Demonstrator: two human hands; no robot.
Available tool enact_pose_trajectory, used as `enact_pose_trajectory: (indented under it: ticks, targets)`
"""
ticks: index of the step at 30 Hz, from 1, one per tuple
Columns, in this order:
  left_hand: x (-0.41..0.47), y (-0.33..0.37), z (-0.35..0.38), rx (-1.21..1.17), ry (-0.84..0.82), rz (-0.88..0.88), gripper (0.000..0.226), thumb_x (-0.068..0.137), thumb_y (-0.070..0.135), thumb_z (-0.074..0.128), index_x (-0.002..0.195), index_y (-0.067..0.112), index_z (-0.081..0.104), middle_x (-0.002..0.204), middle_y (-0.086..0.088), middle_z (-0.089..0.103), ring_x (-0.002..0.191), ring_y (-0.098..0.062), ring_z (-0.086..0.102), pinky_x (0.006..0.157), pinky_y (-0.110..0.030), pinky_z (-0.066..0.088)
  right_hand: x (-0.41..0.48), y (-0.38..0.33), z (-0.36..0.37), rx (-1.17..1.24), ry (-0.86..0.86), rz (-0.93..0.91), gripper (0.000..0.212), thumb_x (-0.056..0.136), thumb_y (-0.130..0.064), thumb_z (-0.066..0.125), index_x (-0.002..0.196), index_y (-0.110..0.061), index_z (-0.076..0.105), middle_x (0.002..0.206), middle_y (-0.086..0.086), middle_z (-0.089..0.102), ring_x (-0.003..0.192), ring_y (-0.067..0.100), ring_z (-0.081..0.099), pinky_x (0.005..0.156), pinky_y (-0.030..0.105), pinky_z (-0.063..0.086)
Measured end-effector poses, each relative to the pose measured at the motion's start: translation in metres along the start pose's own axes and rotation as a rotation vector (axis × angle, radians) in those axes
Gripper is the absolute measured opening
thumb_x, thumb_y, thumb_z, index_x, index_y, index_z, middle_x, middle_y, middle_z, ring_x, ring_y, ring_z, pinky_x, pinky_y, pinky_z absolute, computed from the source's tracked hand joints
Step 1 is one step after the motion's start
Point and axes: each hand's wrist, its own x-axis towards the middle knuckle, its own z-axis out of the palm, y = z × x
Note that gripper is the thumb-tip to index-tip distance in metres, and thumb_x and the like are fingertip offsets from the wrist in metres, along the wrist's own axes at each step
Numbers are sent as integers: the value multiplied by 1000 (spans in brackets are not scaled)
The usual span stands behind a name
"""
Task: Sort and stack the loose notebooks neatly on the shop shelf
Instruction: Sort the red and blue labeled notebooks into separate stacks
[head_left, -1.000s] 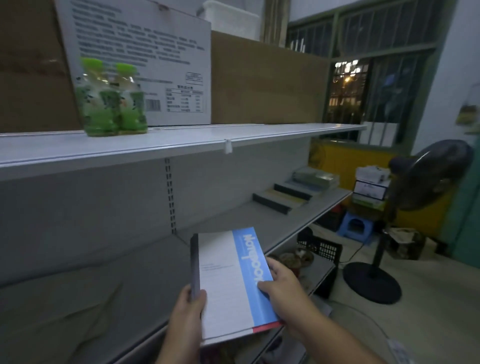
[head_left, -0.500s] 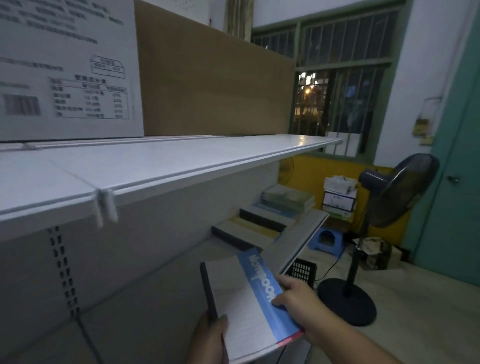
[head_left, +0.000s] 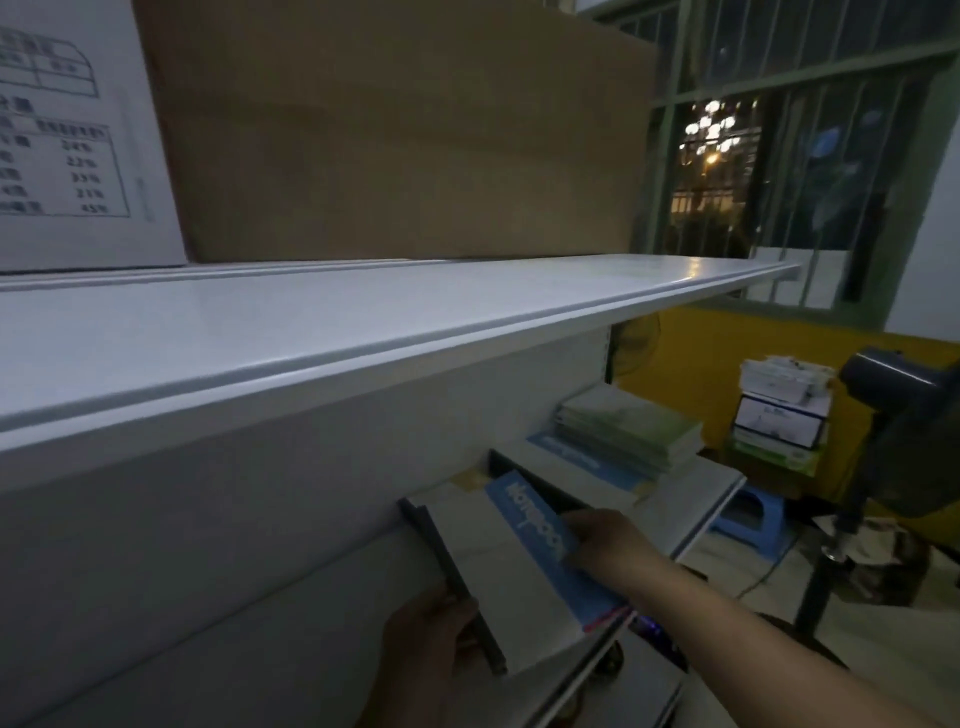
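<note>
Closer to the far end than half a second ago, the notebook (head_left: 519, 561) now hangs over the lower shelf (head_left: 691, 499), its far edge almost at the stacked notebooks (head_left: 623, 426) lying there. The left grip (head_left: 431, 639) is clamped on the dark spine at the near corner. The right grip (head_left: 608, 545) pinches the blue strip along the cover's right edge. Whether the notebook touches the shelf board, I cannot tell. Above, the upper shelf (head_left: 363, 332) carries a brown cardboard box (head_left: 395, 130). A fan (head_left: 909, 431) stands at the right.
</note>
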Motion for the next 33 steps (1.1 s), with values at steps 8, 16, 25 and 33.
enact_pose_trajectory:
  ticks: [8,16,25,33]
  targets:
    - [50,-2,46,234,239,116,12,79,1,69,75,13,71,60,0,69,53,-10,62,46,-18,47,92,10,-12,-252,-103,-169,40,96,-7,44,136,-8,45,136,13,49,103,21,58,78,27,50]
    - [61,-17,55,563,418,208,45,98,21,47,141,10,40,141,-1,44,106,-5,45,70,5,33,109,26,25,-356,-77,-281,44,97,-12,39,140,-9,37,138,11,47,120,25,50,101,33,42]
    - [70,-26,53,811,404,223,55,101,29,37,151,13,18,158,1,17,143,-14,23,116,-22,18,119,39,38,-326,4,-360,46,101,-23,32,147,-22,31,154,3,27,139,20,31,112,29,27]
    - [68,-35,49,711,367,235,55,99,34,40,150,17,25,151,6,30,136,-13,33,115,-26,24,108,26,28,-559,-110,-360,50,102,-14,27,150,-12,17,154,14,24,138,26,31,111,31,28]
